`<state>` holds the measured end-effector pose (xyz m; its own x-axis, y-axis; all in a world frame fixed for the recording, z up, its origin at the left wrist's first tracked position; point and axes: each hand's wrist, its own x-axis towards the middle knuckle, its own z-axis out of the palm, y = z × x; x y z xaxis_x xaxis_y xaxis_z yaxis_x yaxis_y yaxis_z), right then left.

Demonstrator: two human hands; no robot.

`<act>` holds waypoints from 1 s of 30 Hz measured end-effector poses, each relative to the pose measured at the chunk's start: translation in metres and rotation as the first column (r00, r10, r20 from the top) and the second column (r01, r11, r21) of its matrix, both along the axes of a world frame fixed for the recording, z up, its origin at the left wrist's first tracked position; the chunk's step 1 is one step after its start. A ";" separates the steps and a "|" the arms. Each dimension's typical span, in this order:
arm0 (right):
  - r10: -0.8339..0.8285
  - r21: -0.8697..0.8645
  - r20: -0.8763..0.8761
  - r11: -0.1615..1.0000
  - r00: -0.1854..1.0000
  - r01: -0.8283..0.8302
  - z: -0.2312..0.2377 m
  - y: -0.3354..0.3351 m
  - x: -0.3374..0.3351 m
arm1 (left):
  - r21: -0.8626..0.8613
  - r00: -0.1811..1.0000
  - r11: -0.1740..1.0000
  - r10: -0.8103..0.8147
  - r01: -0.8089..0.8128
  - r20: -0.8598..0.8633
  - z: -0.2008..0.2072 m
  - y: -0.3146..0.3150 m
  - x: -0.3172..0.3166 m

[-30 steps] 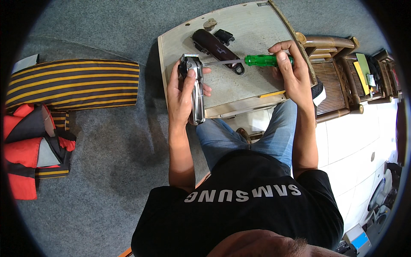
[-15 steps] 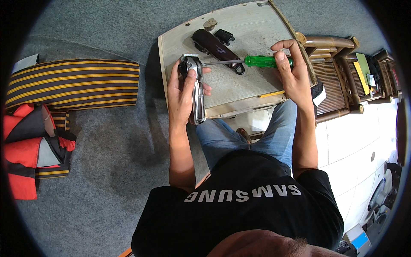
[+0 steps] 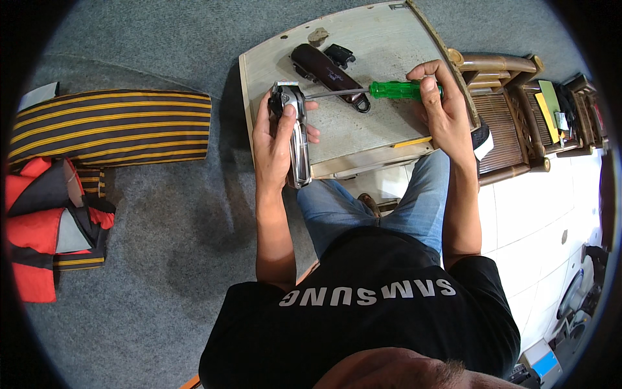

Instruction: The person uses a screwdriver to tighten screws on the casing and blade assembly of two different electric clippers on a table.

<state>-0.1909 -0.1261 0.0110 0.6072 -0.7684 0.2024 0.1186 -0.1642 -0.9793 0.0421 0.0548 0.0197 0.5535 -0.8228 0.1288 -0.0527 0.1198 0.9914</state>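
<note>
Upright in my left hand point(image 3: 275, 142) is a silver and black hair clipper point(image 3: 300, 139), its toothed blade at the top. My fingers and thumb wrap around its body. My right hand point(image 3: 444, 110) is closed on the green handle of a screwdriver point(image 3: 392, 90). The metal shaft runs left, and its tip meets the upper side of the clipper; the exact contact point is too small to make out. Behind the shaft, a dark maroon clipper casing point(image 3: 327, 71) lies on the pale wooden table point(image 3: 389, 45), with a small black part point(image 3: 339, 56) beside it.
A striped black and yellow cushion point(image 3: 116, 126) and red and black cloth point(image 3: 39, 227) lie on the grey carpet point(image 3: 175, 214) to the left. Right of the table stands a bamboo bench point(image 3: 505, 129) holding a green and yellow item point(image 3: 549, 107). White floor tiles point(image 3: 525, 220) extend below it.
The screwdriver's handle has shifted slightly up and left, and my right-hand fingers have rolled a little around it. My left hand and the clipper stay in place.
</note>
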 end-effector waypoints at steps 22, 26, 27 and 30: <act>-0.031 -0.348 0.099 0.935 0.995 0.064 -0.004 -0.002 0.011 | -0.020 1.000 1.000 0.022 -0.022 0.008 0.000 0.000 0.000; -0.061 -0.185 -0.073 0.982 0.995 0.046 0.002 0.002 0.009 | -0.029 1.000 0.999 0.026 -0.026 -0.011 -0.002 0.000 0.000; -0.064 -0.174 -0.068 0.983 0.996 0.051 0.001 0.001 0.009 | -0.029 0.999 0.999 0.030 -0.030 -0.017 -0.001 0.000 0.000; -0.068 -0.273 0.053 0.959 0.996 0.080 -0.010 -0.001 0.012 | -0.030 1.000 0.999 0.028 -0.028 -0.002 -0.002 0.000 0.000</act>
